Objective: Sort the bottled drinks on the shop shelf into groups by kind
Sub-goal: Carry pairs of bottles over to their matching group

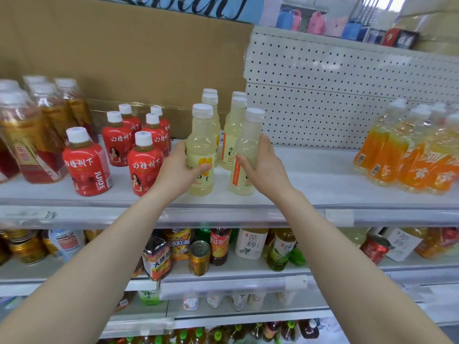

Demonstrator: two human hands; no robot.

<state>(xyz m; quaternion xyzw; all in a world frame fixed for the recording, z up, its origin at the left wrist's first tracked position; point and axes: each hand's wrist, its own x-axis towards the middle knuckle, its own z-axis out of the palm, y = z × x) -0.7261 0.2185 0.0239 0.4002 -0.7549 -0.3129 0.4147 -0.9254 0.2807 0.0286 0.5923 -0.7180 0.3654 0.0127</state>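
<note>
Far left on the top shelf (310,180): tall amber tea bottles (29,145) with red-and-gold labels, packed close together. Next along, a group of squat red-labelled juice bottles (87,162) with white caps, two at the front and the rest behind. Near the middle, left hand (178,167) curled round a pale yellow bottle (201,145), thumb across the label, fingers hidden behind; bottle upright near the shelf's front edge. Just behind, four more pale bottles (231,137) standing in two short rows. Just to the right, right hand (263,167) wrapped round a second pale bottle (248,145) with an orange strip on its label, leaning slightly, close beside the first but apart from it. Impossible to tell whether either base rests on the shelf. At the back, brown cardboard (124,58) to the left, white pegboard (323,95) to the right. Far right, a cluster of orange drink bottles (402,155), well apart from the pale ones. Underneath, a lower shelf with mixed bottles and cans (198,254).
</note>
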